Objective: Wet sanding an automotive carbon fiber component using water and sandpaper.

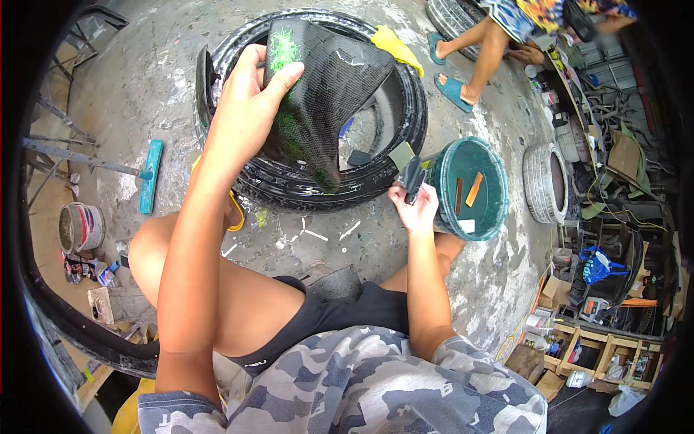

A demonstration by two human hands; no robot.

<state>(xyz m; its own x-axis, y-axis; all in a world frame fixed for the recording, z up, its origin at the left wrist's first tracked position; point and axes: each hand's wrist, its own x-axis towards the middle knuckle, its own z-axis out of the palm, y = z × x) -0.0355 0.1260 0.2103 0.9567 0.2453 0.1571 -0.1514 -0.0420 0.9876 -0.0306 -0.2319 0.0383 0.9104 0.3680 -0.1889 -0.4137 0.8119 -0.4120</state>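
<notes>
My left hand (246, 108) grips the upper left edge of a black mesh-textured panel (332, 72), thumb on its front. Bright green specks mark the panel's left side and lower tip. The panel is tilted over a black tyre (289, 189) lying flat on the floor. To the right, my right hand (418, 210) pinches a small dark piece (412, 176) whose kind I cannot make out. A greenish-grey flat square (400, 155) shows right above it. This hand is beside a green bucket (499, 177) holding water, two brown strips (473, 189) and a pale piece.
A yellow cloth (397, 50) drapes over the tyre's far rim. A teal broom head (150, 177) and a white pail (81, 226) are at left. Another person's slippered feet (470, 94) are at far right. A whitish tyre (543, 183) stands near cluttered shelves (600, 347).
</notes>
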